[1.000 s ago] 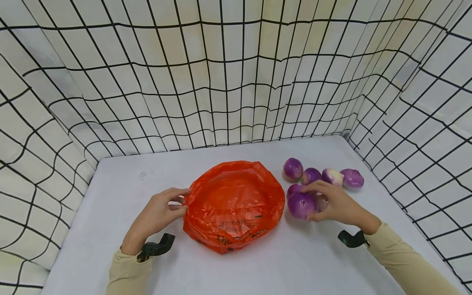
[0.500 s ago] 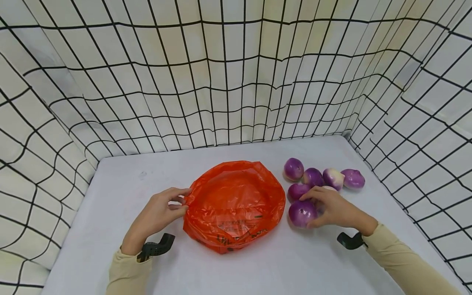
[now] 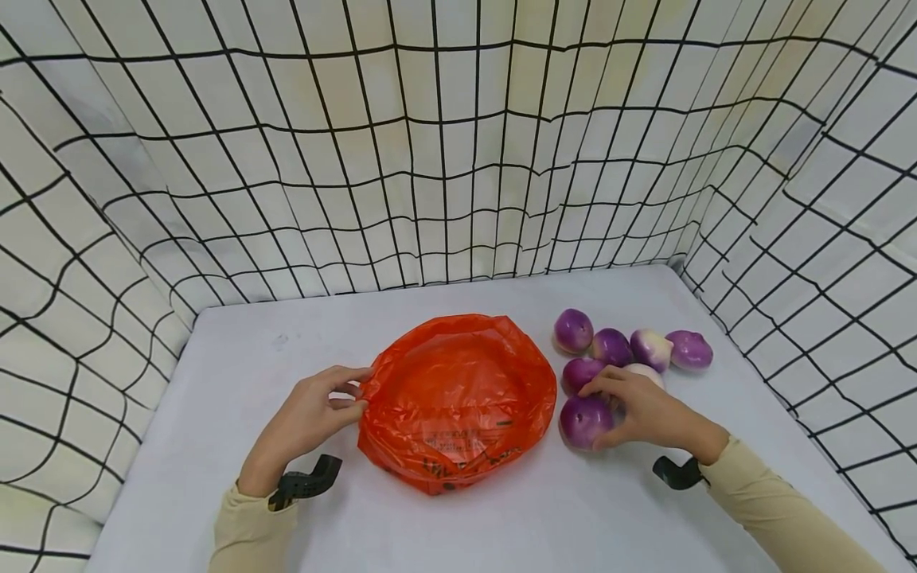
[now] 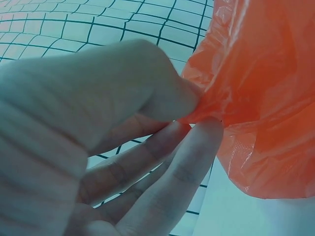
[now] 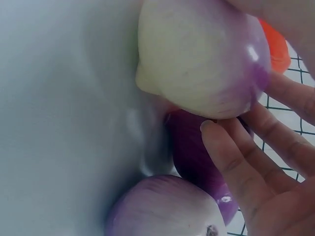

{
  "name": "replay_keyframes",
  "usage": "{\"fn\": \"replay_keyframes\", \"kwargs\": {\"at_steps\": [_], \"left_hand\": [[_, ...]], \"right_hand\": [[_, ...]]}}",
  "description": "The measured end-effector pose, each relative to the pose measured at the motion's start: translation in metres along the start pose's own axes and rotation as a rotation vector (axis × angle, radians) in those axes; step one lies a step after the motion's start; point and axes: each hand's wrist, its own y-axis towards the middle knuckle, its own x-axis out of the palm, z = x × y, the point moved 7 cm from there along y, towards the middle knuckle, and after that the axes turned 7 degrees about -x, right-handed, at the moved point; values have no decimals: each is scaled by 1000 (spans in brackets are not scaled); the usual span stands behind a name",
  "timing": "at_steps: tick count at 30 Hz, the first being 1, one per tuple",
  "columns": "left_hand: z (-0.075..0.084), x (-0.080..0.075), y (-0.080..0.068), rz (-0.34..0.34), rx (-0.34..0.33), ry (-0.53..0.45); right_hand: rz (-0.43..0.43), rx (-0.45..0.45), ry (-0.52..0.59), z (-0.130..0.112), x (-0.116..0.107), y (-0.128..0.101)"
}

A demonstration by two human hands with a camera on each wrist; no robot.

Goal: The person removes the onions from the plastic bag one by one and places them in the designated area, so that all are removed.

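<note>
Your right hand [image 3: 648, 414] curls round the nearest purple onion [image 3: 586, 419], thumb under and fingers draped over its top. The onion sits on the white table [image 3: 544, 509] just off the bag's edge at about four o'clock from the bag's centre. It's round, so no real long axis shows; in the right wrist view a small dark end spot on it [image 5: 165, 209] faces the camera.

Against a second ago, you've dragged that onion nearer to you and a touch lower on the table, away from the cluster, and a pale onion [image 3: 645, 372] now peeks out behind your knuckles.

Your left hand [image 3: 308, 418] pinches the rim of the orange plastic bag [image 3: 458, 398] at its nine o'clock edge, thumb pressed onto fingertips [image 4: 206, 130] with the film between them — a narrow, tight pinch, unchanged. The bag lies flat with its mouth spread open upward.

Farther back, at one to two o'clock from the bag, four more purple onions [image 3: 610, 345] sit in a row.
</note>
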Motion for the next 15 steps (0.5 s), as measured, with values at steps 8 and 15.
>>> {"fn": "replay_keyframes", "kwargs": {"at_steps": [8,15], "left_hand": [[-3,1,-1,1,4,-11],[-5,4,-4,9,14,-11]], "right_hand": [[17,-1,12,-2,-4,0],[56,6,30,-5,-18,-6]]}}
